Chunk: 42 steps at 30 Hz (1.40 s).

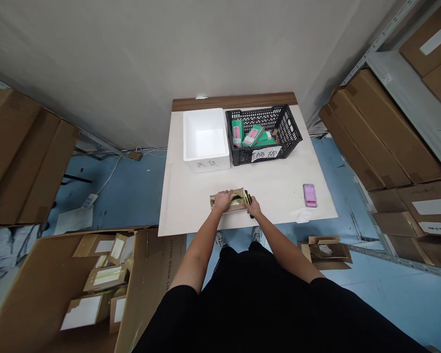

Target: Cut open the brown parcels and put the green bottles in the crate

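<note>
A small brown cardboard parcel lies near the front edge of the white table. My left hand presses down on the parcel's left half, fingers curled over it. My right hand is closed on a yellow and black utility knife, whose tip meets the parcel's right end.
A white foam box and a black plastic crate with green and pink packets stand at the table's back. A pink packet lies at the right. A large open carton of parcels sits on the floor left; shelves of cartons line the right.
</note>
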Tool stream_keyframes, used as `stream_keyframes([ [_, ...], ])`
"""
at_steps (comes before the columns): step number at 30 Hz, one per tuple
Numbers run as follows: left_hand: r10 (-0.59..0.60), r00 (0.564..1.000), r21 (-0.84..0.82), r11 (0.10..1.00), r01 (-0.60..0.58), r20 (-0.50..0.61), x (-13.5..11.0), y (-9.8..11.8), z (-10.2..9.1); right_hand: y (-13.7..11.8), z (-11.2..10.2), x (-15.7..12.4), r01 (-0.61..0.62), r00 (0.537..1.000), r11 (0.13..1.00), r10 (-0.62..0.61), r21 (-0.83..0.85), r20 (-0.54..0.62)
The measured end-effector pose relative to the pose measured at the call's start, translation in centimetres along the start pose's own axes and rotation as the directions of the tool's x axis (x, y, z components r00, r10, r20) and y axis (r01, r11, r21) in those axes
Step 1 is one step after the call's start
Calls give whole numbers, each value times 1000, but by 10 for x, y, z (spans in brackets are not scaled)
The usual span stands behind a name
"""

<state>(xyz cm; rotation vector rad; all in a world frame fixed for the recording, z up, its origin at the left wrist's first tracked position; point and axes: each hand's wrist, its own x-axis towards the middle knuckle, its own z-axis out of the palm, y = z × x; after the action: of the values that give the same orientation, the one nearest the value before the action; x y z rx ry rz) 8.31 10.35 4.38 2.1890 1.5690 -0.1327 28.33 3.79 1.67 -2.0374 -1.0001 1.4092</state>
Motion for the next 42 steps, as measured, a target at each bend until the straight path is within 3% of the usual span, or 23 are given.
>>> stream_keyframes([
  [8,33,995,44,999,-29,-92,-6,0,17,3,-18,-6,-20,985,998,10,55,174],
  [16,23,991,40,999,-18,-131,-4,3,22,-21,-33,-9,-16,954,997,38,-77,297],
  [20,-36,992,-3,999,36,-121,0,5,19,-20,-37,-17,-36,925,982,104,-187,365],
  [26,-27,997,-104,994,19,-76,-9,4,22,15,-30,-39,-31,990,997,21,71,136],
  [29,-73,996,-150,987,66,-42,-11,8,25,21,-16,-43,-5,1000,998,5,69,-7],
  [32,-107,993,-117,987,112,48,-13,11,25,12,-3,-31,-15,991,1000,17,16,-132],
  [38,-108,985,-207,969,134,132,-41,3,25,-19,-7,12,75,973,996,-65,37,-220],
  [42,-180,971,-308,925,221,155,-62,5,34,-12,-17,15,-1,980,956,59,294,-190],
])
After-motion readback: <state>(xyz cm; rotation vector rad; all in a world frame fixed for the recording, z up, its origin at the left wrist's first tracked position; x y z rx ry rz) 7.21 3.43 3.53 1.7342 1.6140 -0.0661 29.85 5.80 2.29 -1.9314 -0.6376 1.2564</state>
